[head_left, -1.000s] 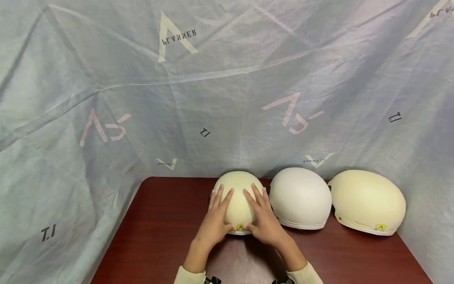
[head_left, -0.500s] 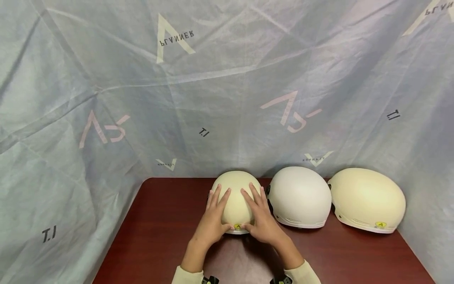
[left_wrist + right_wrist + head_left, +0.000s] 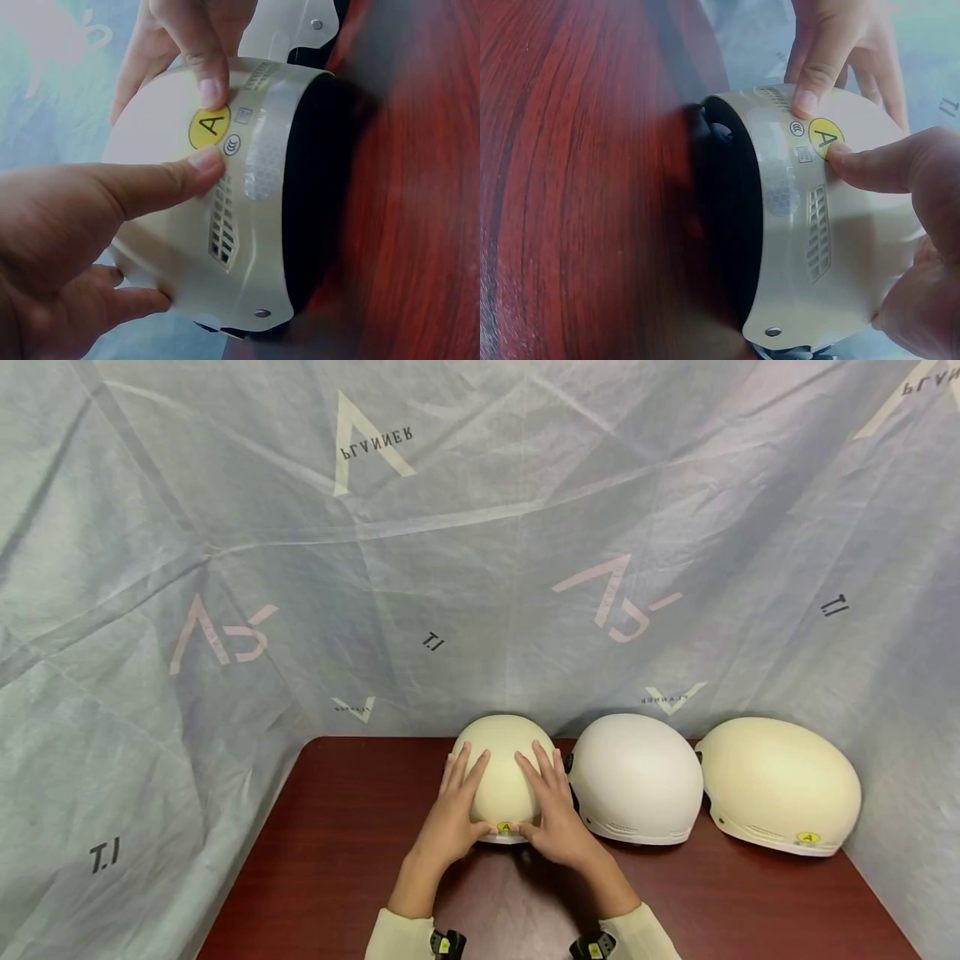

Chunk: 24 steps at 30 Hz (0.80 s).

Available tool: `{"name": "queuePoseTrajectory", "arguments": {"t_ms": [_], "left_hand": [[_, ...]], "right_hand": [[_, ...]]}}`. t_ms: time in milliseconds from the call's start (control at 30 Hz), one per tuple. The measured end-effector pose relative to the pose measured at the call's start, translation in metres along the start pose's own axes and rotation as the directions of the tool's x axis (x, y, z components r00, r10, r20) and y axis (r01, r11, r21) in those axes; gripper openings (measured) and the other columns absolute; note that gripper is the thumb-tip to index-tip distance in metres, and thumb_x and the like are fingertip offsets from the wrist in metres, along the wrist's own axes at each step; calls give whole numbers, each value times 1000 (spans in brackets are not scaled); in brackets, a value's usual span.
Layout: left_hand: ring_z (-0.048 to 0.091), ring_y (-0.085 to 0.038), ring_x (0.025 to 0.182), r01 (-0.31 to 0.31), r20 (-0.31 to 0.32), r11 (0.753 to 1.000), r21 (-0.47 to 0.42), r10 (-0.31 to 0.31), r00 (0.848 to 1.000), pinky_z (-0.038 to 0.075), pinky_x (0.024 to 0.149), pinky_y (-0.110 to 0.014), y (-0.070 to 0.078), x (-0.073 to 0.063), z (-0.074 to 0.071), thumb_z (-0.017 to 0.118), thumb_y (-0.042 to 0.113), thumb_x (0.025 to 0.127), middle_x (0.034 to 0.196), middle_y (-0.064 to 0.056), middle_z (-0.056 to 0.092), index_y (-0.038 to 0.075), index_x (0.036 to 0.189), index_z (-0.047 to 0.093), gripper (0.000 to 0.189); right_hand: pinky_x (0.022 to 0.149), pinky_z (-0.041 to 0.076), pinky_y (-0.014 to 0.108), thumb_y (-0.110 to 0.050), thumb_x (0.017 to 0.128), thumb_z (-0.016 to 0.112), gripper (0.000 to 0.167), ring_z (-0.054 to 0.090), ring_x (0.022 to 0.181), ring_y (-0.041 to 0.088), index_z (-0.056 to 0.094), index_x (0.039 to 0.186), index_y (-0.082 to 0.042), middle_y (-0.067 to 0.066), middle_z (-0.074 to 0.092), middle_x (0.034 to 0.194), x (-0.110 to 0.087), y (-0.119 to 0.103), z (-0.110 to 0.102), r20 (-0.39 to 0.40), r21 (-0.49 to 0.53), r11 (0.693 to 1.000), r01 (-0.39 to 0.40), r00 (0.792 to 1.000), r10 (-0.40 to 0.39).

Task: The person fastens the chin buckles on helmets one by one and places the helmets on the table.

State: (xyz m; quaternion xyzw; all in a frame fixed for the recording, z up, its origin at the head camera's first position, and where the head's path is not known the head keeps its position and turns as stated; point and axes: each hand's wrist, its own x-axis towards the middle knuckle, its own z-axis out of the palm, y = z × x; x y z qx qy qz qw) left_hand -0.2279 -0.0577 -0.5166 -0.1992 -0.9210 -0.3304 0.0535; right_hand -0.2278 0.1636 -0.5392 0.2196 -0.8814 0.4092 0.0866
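Observation:
A cream helmet [image 3: 502,785] is held between both hands at the back of the table, in the middle of the head view. My left hand [image 3: 448,827] grips its left side, fingers spread over the shell. On the opposite side my right hand [image 3: 558,827] grips in the same spread way. Both thumbs press by the round yellow "A" sticker [image 3: 209,127] near the rim. In the left wrist view, vent slots [image 3: 223,225] and a clear reflective strip [image 3: 264,150] show around it. The helmet's dark underside [image 3: 727,217] faces the table in the right wrist view.
A white helmet [image 3: 637,781] stands just right of the held one, and another cream helmet [image 3: 780,785] sits at the far right. The dark red table [image 3: 322,843] meets a grey printed sheet [image 3: 480,610] at the back and sides.
The held helmet's rear rim and its sticker have risen slightly in the head view, the hands moving with it. The other two helmets stay in place.

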Motion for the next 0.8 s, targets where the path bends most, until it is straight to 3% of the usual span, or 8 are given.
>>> {"name": "queuePoseTrajectory", "arguments": {"t_ms": [300,500,667,800], "left_hand": [[6,-47,165,7,-12,1000,-2,-7,1000,55,107,-54,0,1,1,95,13,74,180,-11,6,29,171,22,122],[14,-47,164,36,-23,996,83,-34,999,60,101,-48,7,-3,6,92,18,78,180,-12,8,28,171,21,117],[25,-47,161,20,-89,985,169,-5,996,63,93,-45,7,-12,12,92,23,80,178,-16,16,24,170,26,111],[35,-47,157,-14,-155,968,252,55,986,64,84,-43,4,-21,22,91,27,82,175,-20,25,21,168,32,104]], "right_hand": [[119,11,84,-10,80,92,114,-12,164,49,24,170,-29,8,0,181,-2,0,1,-10,6,1000,-20,1000,20],[119,16,83,-11,85,88,111,-12,163,50,19,171,-31,8,-4,181,-10,0,6,-33,-12,999,-48,998,47],[118,22,82,-11,88,85,107,-7,163,53,19,171,-28,11,-3,180,-16,-2,12,-58,-50,997,-62,997,59],[117,34,75,-15,89,85,104,5,162,56,23,170,-25,15,5,180,-24,-4,14,-88,-149,986,-76,994,63]]}}
